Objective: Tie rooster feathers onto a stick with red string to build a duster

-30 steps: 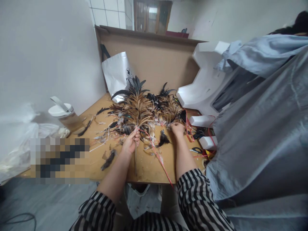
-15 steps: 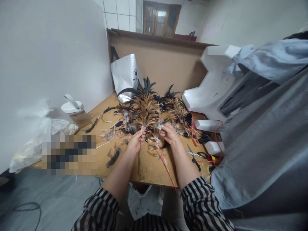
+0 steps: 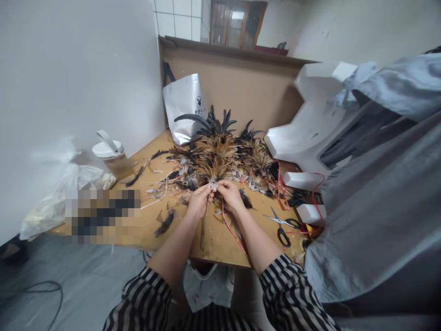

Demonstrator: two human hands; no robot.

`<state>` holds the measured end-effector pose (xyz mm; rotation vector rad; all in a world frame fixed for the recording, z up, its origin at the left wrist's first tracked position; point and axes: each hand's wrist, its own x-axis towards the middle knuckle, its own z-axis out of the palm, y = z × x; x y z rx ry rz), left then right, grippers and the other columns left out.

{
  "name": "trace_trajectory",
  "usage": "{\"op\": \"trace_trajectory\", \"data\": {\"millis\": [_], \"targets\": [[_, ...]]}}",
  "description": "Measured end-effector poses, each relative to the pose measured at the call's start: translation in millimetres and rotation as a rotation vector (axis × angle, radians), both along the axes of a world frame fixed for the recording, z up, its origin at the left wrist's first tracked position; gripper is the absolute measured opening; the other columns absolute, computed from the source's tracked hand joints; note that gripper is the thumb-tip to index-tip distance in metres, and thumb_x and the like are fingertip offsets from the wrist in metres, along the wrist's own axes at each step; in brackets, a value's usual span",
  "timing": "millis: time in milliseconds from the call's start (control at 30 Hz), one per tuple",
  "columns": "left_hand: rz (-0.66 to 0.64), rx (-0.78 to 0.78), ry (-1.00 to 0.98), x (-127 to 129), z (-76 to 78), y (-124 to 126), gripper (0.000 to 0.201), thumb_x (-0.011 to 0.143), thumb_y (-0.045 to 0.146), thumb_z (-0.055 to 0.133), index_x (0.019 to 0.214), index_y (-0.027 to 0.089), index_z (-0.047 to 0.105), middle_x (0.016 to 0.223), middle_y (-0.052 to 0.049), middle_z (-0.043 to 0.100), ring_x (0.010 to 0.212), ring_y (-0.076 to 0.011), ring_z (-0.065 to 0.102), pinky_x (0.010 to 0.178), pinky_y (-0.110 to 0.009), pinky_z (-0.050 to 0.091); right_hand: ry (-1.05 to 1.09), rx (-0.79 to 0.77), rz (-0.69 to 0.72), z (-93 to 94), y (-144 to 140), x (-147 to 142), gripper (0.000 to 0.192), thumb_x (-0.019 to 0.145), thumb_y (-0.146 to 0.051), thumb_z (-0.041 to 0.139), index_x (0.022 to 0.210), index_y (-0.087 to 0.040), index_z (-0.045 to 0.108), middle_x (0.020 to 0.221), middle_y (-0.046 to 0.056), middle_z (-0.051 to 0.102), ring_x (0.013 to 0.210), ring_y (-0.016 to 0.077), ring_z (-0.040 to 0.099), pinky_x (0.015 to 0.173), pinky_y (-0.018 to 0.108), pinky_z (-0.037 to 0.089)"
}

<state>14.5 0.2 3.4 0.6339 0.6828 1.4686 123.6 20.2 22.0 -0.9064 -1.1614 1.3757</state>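
The feather bunch (image 3: 216,162) lies on the wooden table (image 3: 213,239), its stems pinched at the near end by the left hand (image 3: 199,198) and the right hand (image 3: 228,193) — both closed tight on it. If a finger slips, I think the stems could fan apart, and the red string (image 3: 231,230) hanging off the table edge could snag — the scissors (image 3: 283,225) lie close by.

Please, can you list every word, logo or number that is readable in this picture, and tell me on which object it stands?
"PPG": dark letters, possibly followed by more that cannot be read, under a small round dark logo, printed on the shiny silver carrier bag that leans against the brown board at the back of the wooden table.
No other object shows any readable text.
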Motion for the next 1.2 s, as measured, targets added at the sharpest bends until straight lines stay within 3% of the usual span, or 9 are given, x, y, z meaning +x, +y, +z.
{"op": "trace_trajectory", "data": {"millis": [333,433,533,667,833,1033,1200], "targets": [[0.101,0.024,0.174,5,3.0,-2,0.039,0.068,0.05,0.061,0.07,0.011,0.06,0.047,0.003,0.045,0.039,-0.003,0.034,0.037,-0.016,0.021,-0.243,0.186,-0.157,-11.0,5,-2,0.012,0.064,-0.028,0.061,0.062,-0.017,0.057,0.049,-0.007,0.043,0.044,0.0061,0.035,0.046,0.019,0.028],[0.094,0.047,0.22,5,1.8,-2,0.039,0.065,0.048,0.065,0.078,0.011,0.062,0.047,0.004,0.045,0.039,-0.0028,0.034,0.037,-0.016,0.02,-0.258,0.189,-0.149,-10.6,5,-1,0.012,0.063,-0.028,0.062,0.062,-0.017,0.057,0.048,-0.007,0.043,0.044,0.006,0.034,0.046,0.019,0.028],[0.079,0.08,0.254,3,0.0,-1,0.036,0.064,0.042,0.067,0.082,0.011,0.063,0.048,0.004,0.046,0.039,-0.0028,0.034,0.037,-0.017,0.021,-0.222,0.165,-0.104,-4.9,3,1,0.013,0.061,-0.029,0.064,0.062,-0.017,0.059,0.052,-0.005,0.05,0.047,0.0071,0.041,0.049,0.02,0.032],[0.097,0.127,0.305,2,-1.3,-1,0.03,0.068,0.041,0.064,0.072,0.011,0.062,0.049,0.003,0.047,0.037,-0.003,0.034,0.036,-0.018,0.02,-0.08,0.015,-0.007,3.7,-1,5,0.019,0.058,-0.032,0.069,0.064,-0.016,0.06,0.056,-0.003,0.058,0.049,0.0085,0.048,0.052,0.022,0.038],[0.086,0.151,0.311,4,-1.1,-2,0.03,0.068,0.041,0.063,0.071,0.011,0.061,0.049,0.004,0.047,0.036,-0.0028,0.033,0.035,-0.018,0.021,0.033,-0.126,0.016,1.8,0,1,0.03,0.055,-0.037,0.073,0.063,-0.016,0.054,0.057,-0.001,0.06,0.05,0.0102,0.054,0.054,0.024,0.043],[0.107,0.1,0.288,7,2.5,-3,0.032,0.065,0.039,0.065,0.081,0.011,0.062,0.056,0.003,0.052,0.036,-0.0025,0.035,0.033,-0.018,0.021,0.044,-0.038,-0.051,-1.8,-1,-4,0.025,0.055,-0.033,0.073,0.065,-0.014,0.06,0.058,0.0,0.061,0.051,0.0099,0.052,0.052,0.022,0.04],[0.096,0.106,0.347,8,3.8,-6,0.028,0.067,0.039,0.064,0.07,0.011,0.06,0.05,0.003,0.049,0.034,-0.0021,0.034,0.034,-0.018,0.023,0.011,0.014,-0.029,1.5,-1,2,0.02,0.056,-0.03,0.072,0.064,-0.014,0.063,0.059,0.0,0.061,0.052,0.0095,0.05,0.053,0.022,0.038]]}}
